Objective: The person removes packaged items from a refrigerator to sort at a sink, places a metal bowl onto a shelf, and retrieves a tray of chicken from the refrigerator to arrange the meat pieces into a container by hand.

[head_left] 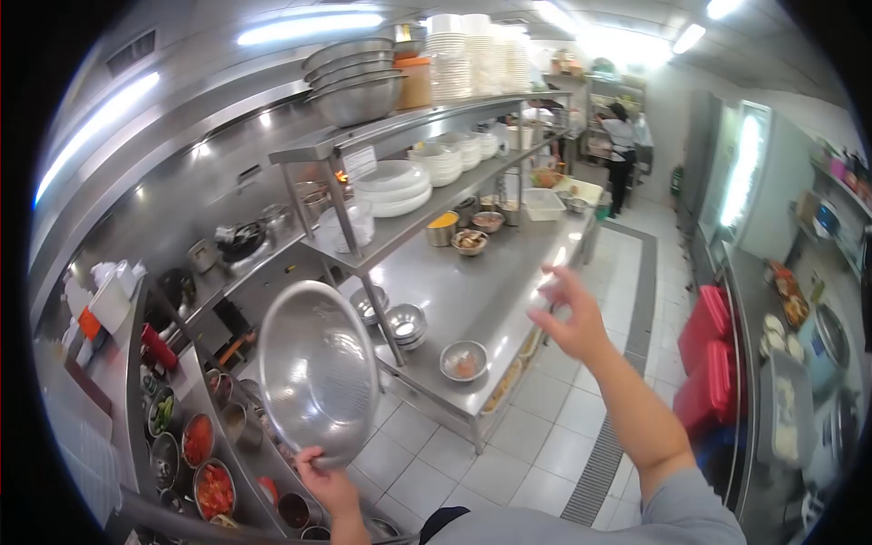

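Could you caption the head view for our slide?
Left hand holds a large, round, shiny metal bowl tilted; the right hand is raised, empty.

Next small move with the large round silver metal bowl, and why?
Probably bring the right hand to the bowl's upper rim to steady it: the bowl is tipped on edge, only the left hand grips its lower rim, and the right looks empty.
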`<state>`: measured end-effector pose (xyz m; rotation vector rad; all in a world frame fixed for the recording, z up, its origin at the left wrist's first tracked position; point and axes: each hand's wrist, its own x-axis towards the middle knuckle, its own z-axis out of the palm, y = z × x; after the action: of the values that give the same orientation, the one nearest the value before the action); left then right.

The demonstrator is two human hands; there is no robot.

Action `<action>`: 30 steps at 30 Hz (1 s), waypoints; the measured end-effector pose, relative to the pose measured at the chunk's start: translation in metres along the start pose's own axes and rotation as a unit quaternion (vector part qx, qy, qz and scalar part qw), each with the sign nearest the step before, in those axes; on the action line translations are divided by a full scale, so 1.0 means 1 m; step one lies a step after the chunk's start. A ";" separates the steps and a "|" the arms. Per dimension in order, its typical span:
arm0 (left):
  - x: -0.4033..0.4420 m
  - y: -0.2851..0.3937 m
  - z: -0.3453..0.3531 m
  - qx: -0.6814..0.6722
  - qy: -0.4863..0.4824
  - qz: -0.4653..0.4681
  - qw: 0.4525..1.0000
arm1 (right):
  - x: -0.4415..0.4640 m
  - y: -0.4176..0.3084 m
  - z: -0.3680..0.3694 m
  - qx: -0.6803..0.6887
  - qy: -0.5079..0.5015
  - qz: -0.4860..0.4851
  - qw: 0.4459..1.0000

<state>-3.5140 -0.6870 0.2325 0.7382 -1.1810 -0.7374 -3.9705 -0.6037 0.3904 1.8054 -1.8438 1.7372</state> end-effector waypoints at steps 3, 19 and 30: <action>0.019 -0.003 0.007 0.017 0.067 0.034 0.997 | 0.122 -0.027 0.036 0.164 -0.028 -0.104 0.981; 0.233 0.065 0.062 0.174 0.090 0.218 0.956 | 0.519 -0.032 0.160 0.070 -0.001 -0.188 0.980; 0.364 0.209 0.159 0.333 0.094 0.189 0.919 | 0.576 -0.006 0.178 0.107 -0.042 -0.192 0.975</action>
<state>-3.5658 -0.8871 0.6306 1.0697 -1.3527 0.0832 -4.0420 -1.1088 0.7111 2.1662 -1.2502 1.7833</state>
